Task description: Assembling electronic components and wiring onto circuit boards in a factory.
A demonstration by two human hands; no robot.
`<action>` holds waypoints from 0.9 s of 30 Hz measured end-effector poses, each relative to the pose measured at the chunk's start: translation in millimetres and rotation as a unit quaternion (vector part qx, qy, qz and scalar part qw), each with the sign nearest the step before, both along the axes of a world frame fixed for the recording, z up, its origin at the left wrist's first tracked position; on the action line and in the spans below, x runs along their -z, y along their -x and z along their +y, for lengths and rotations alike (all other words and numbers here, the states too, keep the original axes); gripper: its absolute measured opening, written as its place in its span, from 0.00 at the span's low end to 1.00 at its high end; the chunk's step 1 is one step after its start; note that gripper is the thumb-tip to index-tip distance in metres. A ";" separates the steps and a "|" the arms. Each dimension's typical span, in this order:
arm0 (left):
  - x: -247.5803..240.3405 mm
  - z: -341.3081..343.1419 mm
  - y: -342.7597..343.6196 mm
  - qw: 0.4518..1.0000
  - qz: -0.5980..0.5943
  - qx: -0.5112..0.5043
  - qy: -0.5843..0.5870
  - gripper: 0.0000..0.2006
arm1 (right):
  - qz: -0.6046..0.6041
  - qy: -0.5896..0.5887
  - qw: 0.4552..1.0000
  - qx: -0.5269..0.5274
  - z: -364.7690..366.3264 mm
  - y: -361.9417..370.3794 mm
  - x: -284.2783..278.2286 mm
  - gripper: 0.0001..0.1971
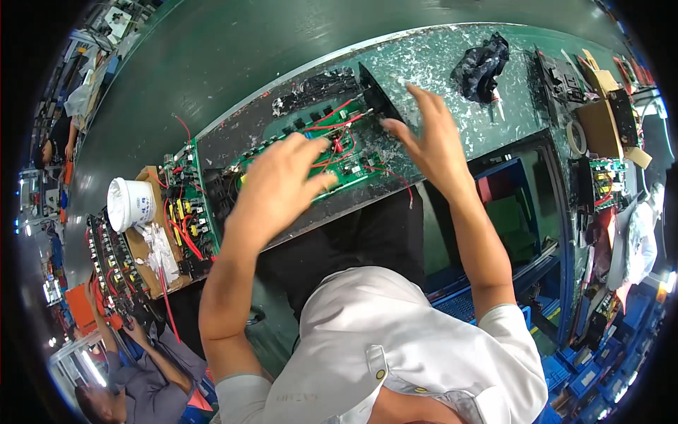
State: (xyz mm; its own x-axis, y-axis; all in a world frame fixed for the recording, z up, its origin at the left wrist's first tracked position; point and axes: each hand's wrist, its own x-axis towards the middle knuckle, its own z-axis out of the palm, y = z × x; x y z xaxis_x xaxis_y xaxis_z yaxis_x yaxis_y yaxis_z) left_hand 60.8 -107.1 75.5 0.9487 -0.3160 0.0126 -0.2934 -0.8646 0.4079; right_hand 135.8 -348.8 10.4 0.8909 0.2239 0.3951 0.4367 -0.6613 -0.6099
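A green circuit board [351, 167] with red wires and black parts lies on the worn workbench in front of me. A black end panel [378, 93] stands upright at its right end. Over the board's left part is my left hand [282, 180], its thumb and fingers apart and slightly blurred; it hides part of the board, and whether it touches it I cannot tell. My right hand [436, 141] is raised to the right of the black panel. Its thumb and fingers are spread, with nothing between them. A loose red wire [395, 177] trails off the board's near side.
More circuit boards [185, 212] stand at the left, beside a white bucket [131, 203] and a cardboard box [145, 265]. A crumpled black bag [482, 68] lies at the back right, near a tape roll [576, 138]. Another person [145, 378] works at the lower left.
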 end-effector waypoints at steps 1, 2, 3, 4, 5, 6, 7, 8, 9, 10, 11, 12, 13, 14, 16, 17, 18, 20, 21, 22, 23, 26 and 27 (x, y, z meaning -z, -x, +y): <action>1.7 -3.7 10.3 1.000 -0.016 0.007 -0.025 0.25 | 0.000 -0.008 1.000 0.008 1.3 16.2 -14.7 0.29; 7.6 -9.2 14.5 0.998 -0.030 0.022 -0.046 0.26 | 0.001 -0.012 1.000 0.025 -0.9 33.3 -24.0 0.28; 4.5 -12.5 20.5 0.997 -0.033 0.017 -0.071 0.28 | 0.024 -0.035 0.999 0.007 -2.0 48.3 -29.4 0.26; 8.1 -12.4 20.1 0.997 -0.032 0.018 -0.067 0.28 | 0.065 -0.037 0.997 -0.016 -4.3 62.1 -27.3 0.26; 12.3 -10.7 19.4 0.996 -0.025 0.019 -0.083 0.28 | 0.106 -0.040 0.993 -0.037 -5.1 72.4 -21.9 0.25; 13.0 -8.6 18.9 0.995 -0.018 0.019 -0.101 0.29 | 0.114 -0.029 0.991 -0.060 -4.5 78.0 -15.5 0.21; 9.9 -3.9 17.0 0.996 -0.025 0.025 -0.076 0.26 | 0.115 -0.028 0.991 -0.059 -7.8 78.3 -8.6 0.21; 8.8 -0.2 16.1 0.997 -0.048 0.016 -0.056 0.25 | 0.159 -0.013 0.984 -0.081 -12.8 76.4 -1.9 0.18; 8.9 3.0 15.1 0.997 -0.073 0.007 -0.036 0.23 | 0.202 0.002 0.974 -0.101 -13.9 73.7 1.7 0.15; 6.5 1.1 14.9 0.997 -0.066 -0.025 -0.018 0.18 | 0.179 -0.026 0.978 -0.099 -14.1 70.6 0.8 0.11; 9.3 0.1 13.3 0.997 -0.066 -0.023 -0.017 0.18 | 0.180 -0.026 0.979 -0.097 -14.8 69.1 -0.4 0.11; 13.2 0.2 10.9 0.998 -0.064 -0.014 -0.018 0.16 | 0.196 -0.039 0.975 -0.100 -15.4 66.4 -2.5 0.11; 18.4 0.1 7.8 0.998 -0.063 -0.005 -0.019 0.14 | 0.213 -0.052 0.970 -0.103 -16.0 64.7 -4.5 0.10; 26.8 -1.8 2.7 0.995 -0.087 -0.006 -0.050 0.08 | 0.212 -0.051 0.970 -0.107 -16.4 64.0 -6.6 0.10; 32.0 -2.0 -1.2 0.992 -0.103 -0.002 -0.070 0.07 | 0.250 -0.053 0.955 -0.151 -18.9 63.7 -9.4 0.10; 32.7 -1.0 -2.1 0.989 -0.118 0.005 -0.089 0.06 | 0.250 -0.052 0.954 -0.155 -19.9 62.6 -10.0 0.10; 30.8 1.3 -4.6 0.993 -0.109 0.003 -0.038 0.06 | 0.242 -0.103 0.950 -0.165 -22.6 61.7 -9.6 0.10; 19.8 15.1 -8.7 0.995 -0.052 -0.018 0.085 0.05 | 0.217 -0.168 0.944 -0.181 -25.7 59.5 -13.8 0.09; 11.1 22.7 -9.9 0.988 -0.020 -0.052 0.145 0.05 | 0.216 -0.169 0.945 -0.178 -26.0 58.5 -13.6 0.09; 5.3 33.2 -9.0 0.975 0.011 -0.087 0.204 0.05 | 0.234 -0.234 0.927 -0.177 -23.9 57.7 -12.7 0.08; 14.4 49.2 -10.6 0.962 -0.019 -0.108 0.250 0.06 | 0.250 -0.298 0.904 -0.175 -21.3 56.5 -11.6 0.07; 16.1 70.7 -3.7 0.925 0.055 -0.152 0.344 0.08 | 0.236 -0.322 0.900 -0.173 -6.9 50.4 -4.6 0.07; 13.8 69.1 -2.1 0.925 0.055 -0.155 0.344 0.08 | 0.238 -0.322 0.900 -0.176 -2.7 48.4 -4.1 0.07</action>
State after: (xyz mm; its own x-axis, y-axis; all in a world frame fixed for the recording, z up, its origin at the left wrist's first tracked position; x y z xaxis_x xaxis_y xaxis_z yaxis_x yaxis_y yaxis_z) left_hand 62.9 -37.9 61.7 0.9998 0.0191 0.0081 0.0008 -0.4260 0.9047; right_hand 87.4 -351.5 14.5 0.9121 0.3863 0.1371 0.1389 0.0234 -0.9900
